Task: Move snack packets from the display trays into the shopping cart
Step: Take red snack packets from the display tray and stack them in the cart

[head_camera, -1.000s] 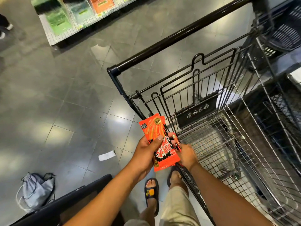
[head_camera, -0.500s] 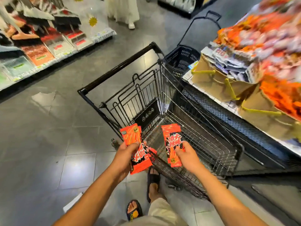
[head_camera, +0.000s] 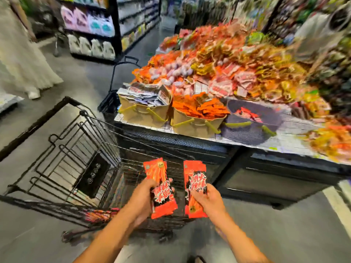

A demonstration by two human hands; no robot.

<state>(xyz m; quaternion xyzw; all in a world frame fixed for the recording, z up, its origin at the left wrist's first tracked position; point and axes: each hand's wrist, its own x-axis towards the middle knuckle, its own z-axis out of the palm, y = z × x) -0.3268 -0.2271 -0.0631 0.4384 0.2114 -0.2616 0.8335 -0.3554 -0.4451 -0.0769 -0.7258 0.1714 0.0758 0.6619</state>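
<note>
My left hand (head_camera: pixel 141 200) grips a red snack packet (head_camera: pixel 161 188) with black and white lettering. A second red snack packet (head_camera: pixel 194 186) of the same kind is held by my right hand (head_camera: pixel 209 201). Both packets hang upright over the near right corner of the black wire shopping cart (head_camera: pixel 62 149). Something red (head_camera: pixel 100 215) shows low in the cart, blurred. Behind the cart stands the display table (head_camera: pixel 266 143) with brown trays (head_camera: pixel 144 112) full of packets and a heap of orange and red snack packets (head_camera: pixel 218 67).
A dark basket (head_camera: pixel 252 120) with a few red packets sits on the table's front edge. A black hand basket (head_camera: pixel 110 103) stands beyond the cart. Shelves (head_camera: pixel 91 29) line the aisle at the back left. A person in a white garment (head_camera: pixel 22 54) stands at the left.
One second ago both hands held the packets together beside the cart; they have since separated, one packet in each. The view has swung up and right, bringing the display table into sight.
</note>
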